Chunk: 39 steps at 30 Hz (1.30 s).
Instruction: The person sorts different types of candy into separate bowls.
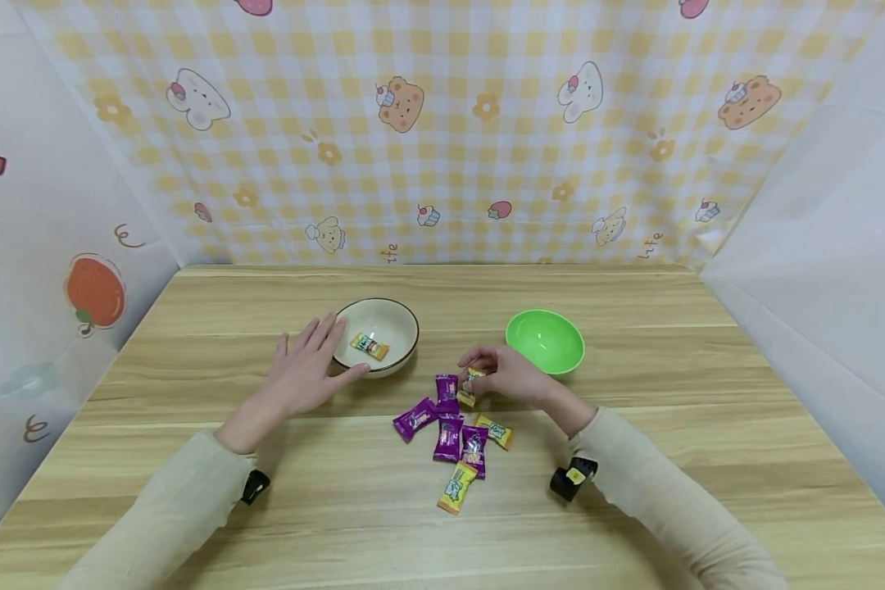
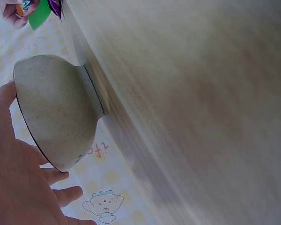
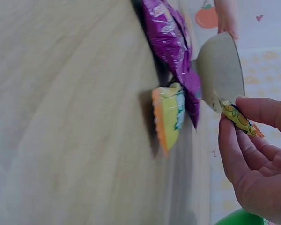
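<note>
Four purple candies (image 1: 448, 437) and two yellow candies (image 1: 456, 487) lie in a loose group at the centre of the head view, somewhat below the middle, on the wooden table (image 1: 324, 508). From where I stand, I see the right hand (image 1: 512, 373) just above this group, right of centre; its thumb and fingers pinch one more yellow candy (image 1: 470, 385). In the right wrist view this candy is at the right, tilted between the fingertips and lifted apart from the table. The left hand (image 1: 302, 373), left of centre, is spread, with fingers rather straight, and it touches the rim of a cream bowl (image 1: 404, 324) having a dark edge. The left wrist view shows at its left side how thumb and fingers rest around this rim. Inside the bowl, in the middle of its bottom, lies a single small yellow packet (image 1: 369, 345). A green bowl (image 1: 546, 340) stands right of centre, just behind the right hand. Both arms wear light sleeves (image 1: 649, 483), coming from the lower corners. Across the upper part of the frame hangs a yellow checked cloth (image 1: 450, 156) with bears, flowers and strawberries printed on it.
</note>
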Tool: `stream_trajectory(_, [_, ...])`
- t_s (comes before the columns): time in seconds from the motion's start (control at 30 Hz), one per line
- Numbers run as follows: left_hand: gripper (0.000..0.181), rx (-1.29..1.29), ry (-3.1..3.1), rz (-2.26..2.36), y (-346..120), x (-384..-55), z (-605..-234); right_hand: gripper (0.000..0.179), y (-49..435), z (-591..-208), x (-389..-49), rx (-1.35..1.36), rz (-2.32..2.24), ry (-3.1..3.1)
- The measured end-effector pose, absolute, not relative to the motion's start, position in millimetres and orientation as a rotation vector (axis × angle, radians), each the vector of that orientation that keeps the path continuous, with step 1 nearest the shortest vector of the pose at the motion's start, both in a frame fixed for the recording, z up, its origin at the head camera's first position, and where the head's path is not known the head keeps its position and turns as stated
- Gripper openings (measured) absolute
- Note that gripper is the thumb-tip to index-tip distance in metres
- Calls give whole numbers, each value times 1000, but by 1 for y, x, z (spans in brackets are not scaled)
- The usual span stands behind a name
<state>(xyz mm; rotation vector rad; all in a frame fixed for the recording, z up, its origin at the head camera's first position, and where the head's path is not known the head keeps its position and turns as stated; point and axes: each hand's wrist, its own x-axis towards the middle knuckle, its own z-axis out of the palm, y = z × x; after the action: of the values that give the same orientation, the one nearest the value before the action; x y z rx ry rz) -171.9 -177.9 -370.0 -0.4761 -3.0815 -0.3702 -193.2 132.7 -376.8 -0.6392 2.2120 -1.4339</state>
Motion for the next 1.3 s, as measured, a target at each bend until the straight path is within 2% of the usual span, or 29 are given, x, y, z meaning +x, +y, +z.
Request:
stream_trajectory(0.3, [90, -480, -3077, -375, -177, -172, -368, 31, 129, -360, -195, -569, -1528, 2161])
stream_trajectory(1.07, [91, -476, -3091, -400, -178, -171, -367, 27, 89, -338, -228, -418, -1653, 2175])
stream_trajectory(1.3, [91, -474, -3093, -389, -177, -172, -368, 33, 71, -334, -235, -422, -1681, 2168])
